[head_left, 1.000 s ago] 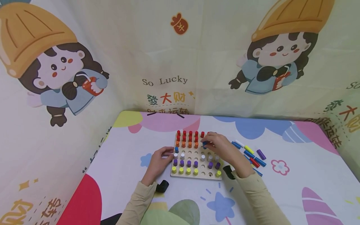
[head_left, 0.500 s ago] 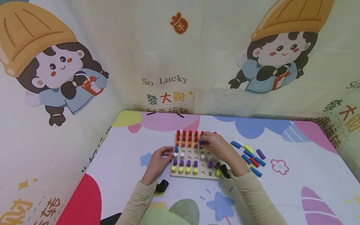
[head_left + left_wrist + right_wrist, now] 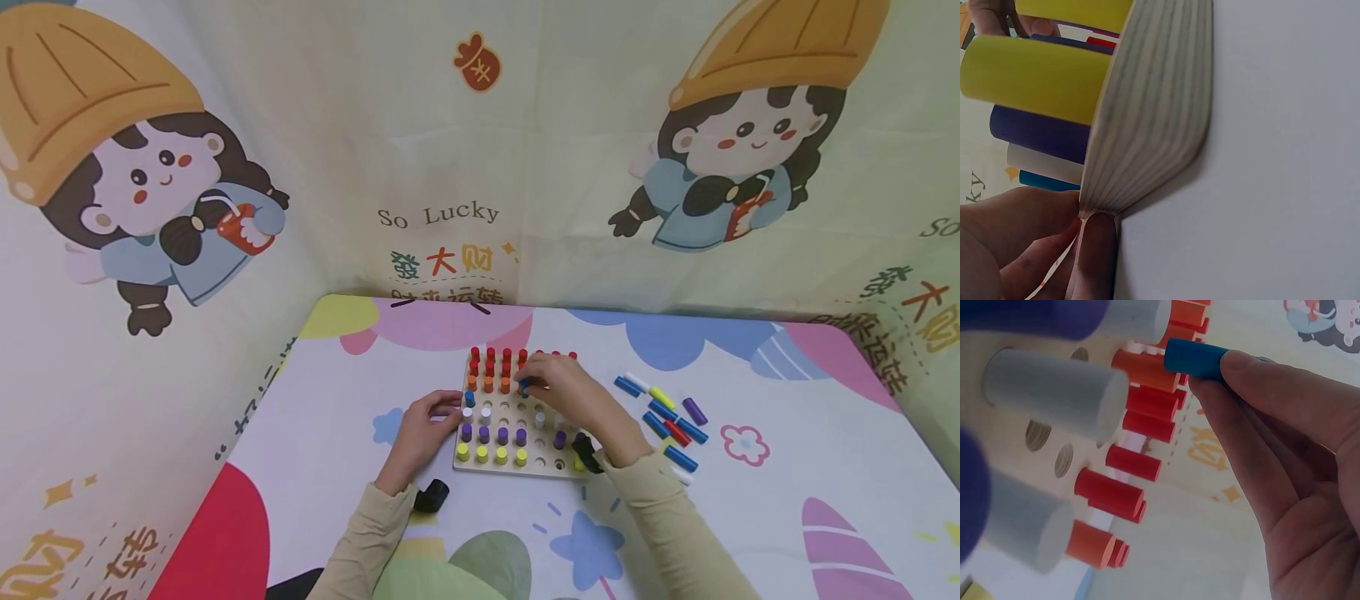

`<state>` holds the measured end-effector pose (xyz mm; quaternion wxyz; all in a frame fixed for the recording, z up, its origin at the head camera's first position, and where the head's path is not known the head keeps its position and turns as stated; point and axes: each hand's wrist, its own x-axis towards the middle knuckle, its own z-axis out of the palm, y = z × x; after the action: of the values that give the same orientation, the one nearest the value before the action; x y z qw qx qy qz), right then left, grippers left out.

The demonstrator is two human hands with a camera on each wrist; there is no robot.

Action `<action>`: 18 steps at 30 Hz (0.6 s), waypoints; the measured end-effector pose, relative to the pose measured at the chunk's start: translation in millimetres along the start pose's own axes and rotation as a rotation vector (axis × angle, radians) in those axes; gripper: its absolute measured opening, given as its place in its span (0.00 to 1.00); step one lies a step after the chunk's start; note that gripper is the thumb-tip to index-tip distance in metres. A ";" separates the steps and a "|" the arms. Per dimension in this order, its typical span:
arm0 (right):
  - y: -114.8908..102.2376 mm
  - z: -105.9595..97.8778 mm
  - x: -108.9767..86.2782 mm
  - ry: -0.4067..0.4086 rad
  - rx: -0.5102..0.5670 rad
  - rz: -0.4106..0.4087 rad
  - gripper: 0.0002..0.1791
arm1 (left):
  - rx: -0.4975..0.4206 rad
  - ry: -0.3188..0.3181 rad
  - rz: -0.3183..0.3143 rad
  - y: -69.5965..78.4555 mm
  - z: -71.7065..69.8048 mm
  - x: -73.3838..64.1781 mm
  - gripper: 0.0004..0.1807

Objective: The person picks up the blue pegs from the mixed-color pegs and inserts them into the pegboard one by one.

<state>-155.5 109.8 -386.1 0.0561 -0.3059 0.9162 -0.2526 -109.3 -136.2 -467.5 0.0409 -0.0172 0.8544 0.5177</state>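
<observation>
A wooden pegboard lies on the table with rows of coloured pegs. My left hand grips its left edge; in the left wrist view the thumb and a fingertip meet at the board's side. A blue peg is pinched between the thumb and fingers of my right hand, held above the board. The peg is clear of the holes in the right wrist view. Another blue peg stands at the left end of a row with bare holes, behind white pegs and in front of orange pegs.
Right of the board, loose pegs lie scattered: several blue pegs, a red peg, a yellow peg and a purple peg. Red pegs fill the back rows. A printed cloth wall rises behind the table.
My right hand has moved left over the board, carrying the blue peg with it. The left hand stays at the board's left edge.
</observation>
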 end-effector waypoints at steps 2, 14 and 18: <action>-2.4 0.4 1.5 -0.011 0.006 0.023 0.13 | 0.003 -0.001 0.001 -0.6 0.0 0.2 0.17; -9.6 7.4 9.9 -0.017 0.025 0.041 0.12 | 0.001 0.004 0.028 -1.4 -0.1 1.4 0.16; -13.5 7.9 11.8 -0.015 0.017 0.032 0.11 | 0.000 0.002 0.025 -1.7 -0.2 1.7 0.16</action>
<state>-155.8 90.2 -385.7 0.0698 -0.2926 0.9183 -0.2574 -110.9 -137.1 -469.1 0.0334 -0.0073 0.8547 0.5180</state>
